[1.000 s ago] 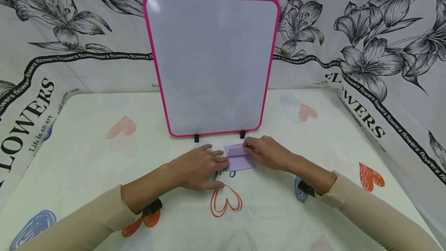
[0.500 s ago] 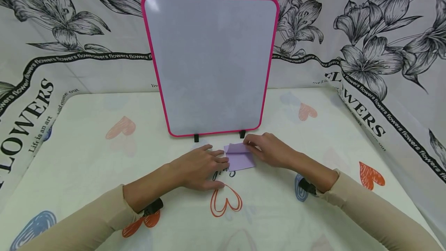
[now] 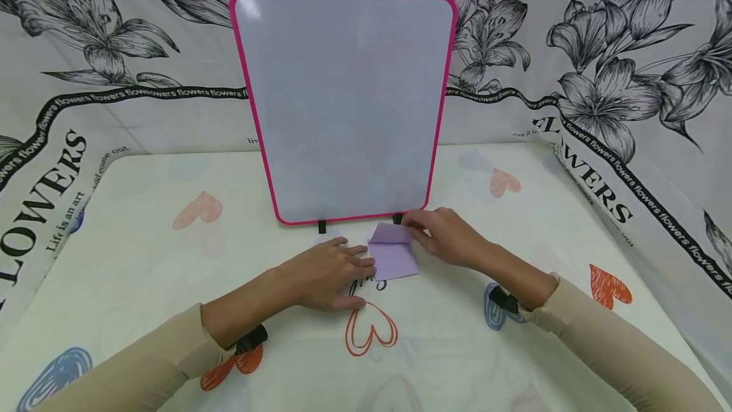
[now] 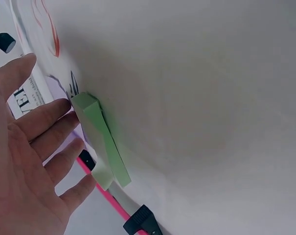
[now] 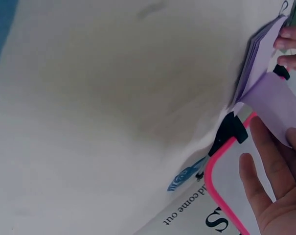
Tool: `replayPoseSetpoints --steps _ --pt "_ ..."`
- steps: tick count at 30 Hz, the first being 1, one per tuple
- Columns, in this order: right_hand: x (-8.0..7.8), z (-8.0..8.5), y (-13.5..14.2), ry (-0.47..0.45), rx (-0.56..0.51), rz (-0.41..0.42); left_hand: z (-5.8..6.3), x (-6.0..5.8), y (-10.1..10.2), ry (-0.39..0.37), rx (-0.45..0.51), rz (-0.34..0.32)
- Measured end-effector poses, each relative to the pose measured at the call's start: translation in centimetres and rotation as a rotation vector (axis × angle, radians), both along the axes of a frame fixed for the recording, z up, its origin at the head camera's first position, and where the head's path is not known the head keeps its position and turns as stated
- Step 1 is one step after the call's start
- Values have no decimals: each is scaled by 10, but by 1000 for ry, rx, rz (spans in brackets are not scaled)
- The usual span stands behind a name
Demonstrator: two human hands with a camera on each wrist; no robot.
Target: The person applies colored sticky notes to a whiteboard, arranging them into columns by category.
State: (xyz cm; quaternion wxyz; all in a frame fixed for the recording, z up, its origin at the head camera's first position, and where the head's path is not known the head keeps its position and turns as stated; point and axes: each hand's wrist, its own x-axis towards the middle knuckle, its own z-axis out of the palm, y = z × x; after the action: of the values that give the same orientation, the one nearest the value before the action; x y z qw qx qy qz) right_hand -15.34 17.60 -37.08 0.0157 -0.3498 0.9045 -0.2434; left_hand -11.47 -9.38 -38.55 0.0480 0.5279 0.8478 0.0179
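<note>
A pad of purple sticky notes (image 3: 394, 262) lies on the table, its stacked sheets visible in the right wrist view. My right hand (image 3: 448, 240) pinches the raised end of its top sheet (image 5: 277, 105) between thumb and fingers; the sheet curls up from the pad. With fingers extended, my left hand (image 3: 326, 275) rests its fingertips at the pad's left edge. Against those fingers, in the left wrist view, stands a green pad of paper (image 4: 101, 139), one sheet partly loose. In the head view the left hand hides it.
Just behind the pad stands a whiteboard (image 3: 343, 107) with a pink frame on black feet (image 3: 323, 227). The tablecloth (image 3: 297, 361) is white with printed hearts. A flower-patterned sheet (image 3: 503, 126) hangs behind.
My right hand has moved up and away from me, lifting the top purple sheet from a low fold to a larger raised flap. My left hand has stayed nearly still.
</note>
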Motion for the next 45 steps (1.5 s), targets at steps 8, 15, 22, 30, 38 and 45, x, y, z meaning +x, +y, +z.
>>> replayPoseSetpoints --steps 8,15,22,30,38,45 --pt "-2 7 -1 12 -40 -38 -2 2 1 34 7 -1" --pt "-4 11 1 68 -65 -31 -3 3 3 53 -12 -2" --pt "-7 17 1 108 -101 -26 -1 3 4 53 -16 -4" --pt "-10 25 1 147 -134 -16 -2 5 3 52 -2 -9" --pt "-13 36 -1 267 -183 4 -1 4 5 70 3 -15" --pt "-17 44 -4 435 -231 -16 0 4 5 90 5 -23"
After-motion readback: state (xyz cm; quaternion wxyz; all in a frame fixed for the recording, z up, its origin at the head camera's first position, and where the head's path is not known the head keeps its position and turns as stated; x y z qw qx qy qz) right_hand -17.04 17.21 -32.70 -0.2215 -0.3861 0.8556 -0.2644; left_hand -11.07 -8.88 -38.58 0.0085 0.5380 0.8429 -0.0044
